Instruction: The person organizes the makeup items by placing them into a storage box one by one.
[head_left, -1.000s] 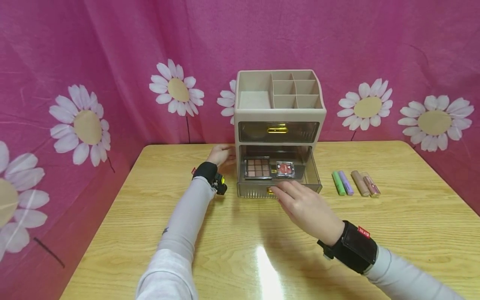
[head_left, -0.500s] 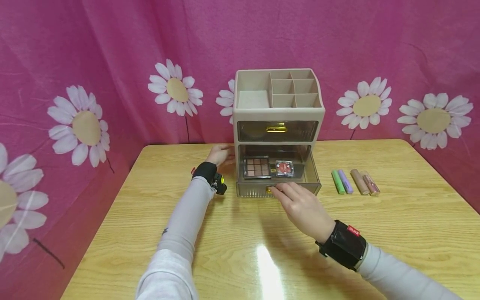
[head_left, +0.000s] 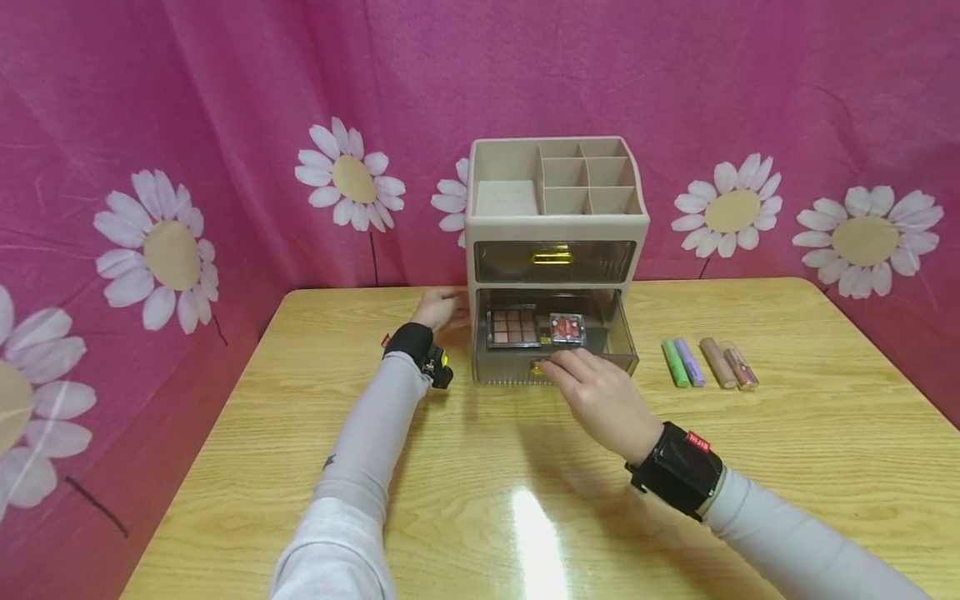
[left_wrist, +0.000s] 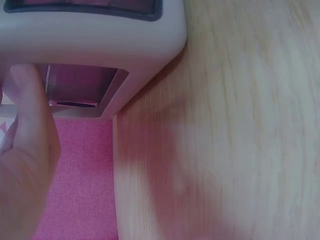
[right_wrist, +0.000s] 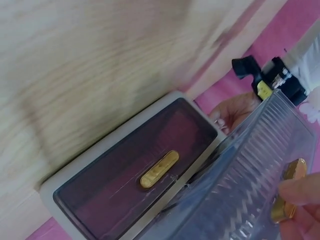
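A beige cosmetics organizer [head_left: 558, 229] stands on the table, its smoky clear lower drawer [head_left: 506, 367] pulled out. Inside lie an eyeshadow palette [head_left: 513, 327] with a grid of brown pans and, to its right, a small compact [head_left: 567, 328] with red powder. My right hand [head_left: 603, 404] is at the drawer front. The right wrist view shows its thumb and fingers pinching the gold drawer handle [right_wrist: 295, 172]. My left hand [head_left: 441, 309] rests against the organizer's left side, its thumb [left_wrist: 30, 100] extended at the side opening; its other fingers are partly hidden.
The upper drawer [head_left: 510, 262] is closed. Right of the organizer lie a green tube [head_left: 674, 363], a purple tube [head_left: 690, 362], a brown tube [head_left: 717, 363] and a pinkish tube [head_left: 740, 367]. A pink flowered curtain [head_left: 420, 67] hangs behind the table [head_left: 360, 517].
The lower drawer has slid slightly inward, carrying the palette and compact back. My right hand has moved forward with it. The left hand stays at the organizer's side.
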